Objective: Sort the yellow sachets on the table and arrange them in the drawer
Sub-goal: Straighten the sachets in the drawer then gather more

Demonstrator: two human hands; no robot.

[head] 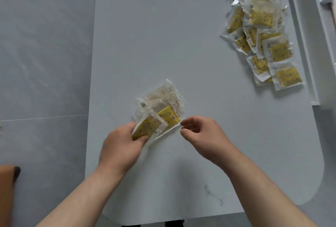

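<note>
- The left hand [121,147] grips a stack of sachets [160,112] by its near left corner. The thumb lies on top of a yellow packet and the fingers are curled underneath.
- The stack is fanned out, a few clear-edged packets deep. Two packets show yellow fronts with small printed shapes, and the ones behind show pale backs with a barcode.
- The stack is over the middle of the bench [163,45], towards the person. I cannot tell whether its far edge rests on the surface or is lifted off it.
- The right hand [203,136] is just beside the stack's right corner, with the fingers loosely curled and the thumb and forefinger apart. It holds nothing that I can see, and I cannot tell whether a fingertip touches the plastic edge.
- A loose pile of sachets [260,32] lies at the far right of the bench, well apart from the hands. They overlap at many angles, most with the yellow side up.
- Grey tiled floor [43,63] runs along the left of the bench.
- A brown object [7,194] is cut off at the lower left edge.
</note>
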